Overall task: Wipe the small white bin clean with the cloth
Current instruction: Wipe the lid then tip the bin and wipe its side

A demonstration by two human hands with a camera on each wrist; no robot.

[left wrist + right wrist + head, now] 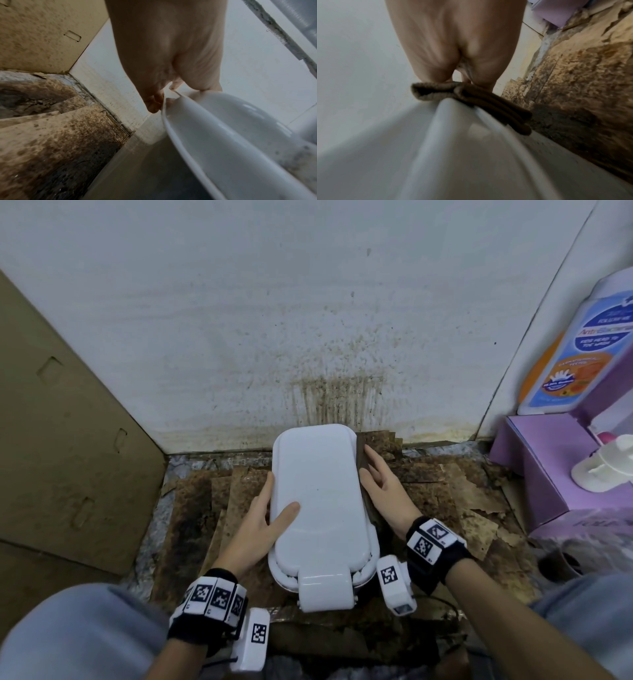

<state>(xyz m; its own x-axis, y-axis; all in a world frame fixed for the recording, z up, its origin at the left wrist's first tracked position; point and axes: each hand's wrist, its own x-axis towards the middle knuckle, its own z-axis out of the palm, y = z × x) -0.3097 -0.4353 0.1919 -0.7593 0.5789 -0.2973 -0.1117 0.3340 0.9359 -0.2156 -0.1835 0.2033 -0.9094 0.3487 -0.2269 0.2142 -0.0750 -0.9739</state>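
We found the small white bin (318, 501) standing with its lid shut on the stained floor (442, 494), hard against the spattered wall (308, 320), its long axis running away from the person toward that wall. The right hand (380, 487) lay along the bin's right flank, its fingers (371, 457) extended and pressing the folded brown cloth (471, 97) flat against the upper side wall; the right wrist view confirmed the cloth sandwiched between fingers and plastic, just under the lid edge. The bin thus lay immediately to the inside of those fingers, and we judged that the wipe would run along the long axis. The left hand (270, 511) braced the opposite flank, thumb resting on the lid, fingers (154, 104) curled round the lid's left edge, gripping it. Both forearms reached forward, roughly parallel, wrists low. The right hand was plainly the working one. We judged the side wall part-wiped at best; its lower reaches were hidden.
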